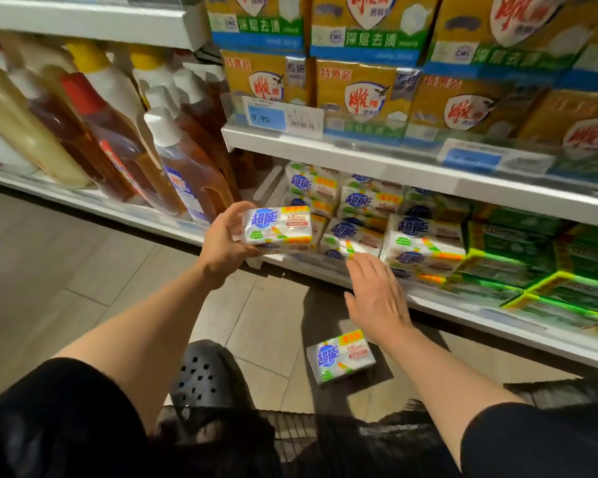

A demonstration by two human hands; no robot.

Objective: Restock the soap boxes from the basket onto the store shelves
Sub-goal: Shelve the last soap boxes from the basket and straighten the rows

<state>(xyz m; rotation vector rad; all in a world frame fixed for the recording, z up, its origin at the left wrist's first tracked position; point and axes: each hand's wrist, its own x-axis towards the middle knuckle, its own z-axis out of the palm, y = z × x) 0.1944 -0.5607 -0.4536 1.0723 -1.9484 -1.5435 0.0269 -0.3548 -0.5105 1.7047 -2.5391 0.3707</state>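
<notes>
My left hand grips a white soap box with blue lettering, held level just in front of the bottom shelf's left end. My right hand is open, fingers straight, its tips touching a stacked white soap box at the shelf's front. More white soap boxes are piled on that lower shelf. Another white soap box lies on the floor below my right wrist. The dark mesh basket sits at the bottom of the view, mostly hidden.
Green soap packs fill the lower shelf to the right. Yellow soap packs stand on the shelf above, behind a price tag. Tall detergent bottles crowd the left unit. A black clog rests on the tiled floor.
</notes>
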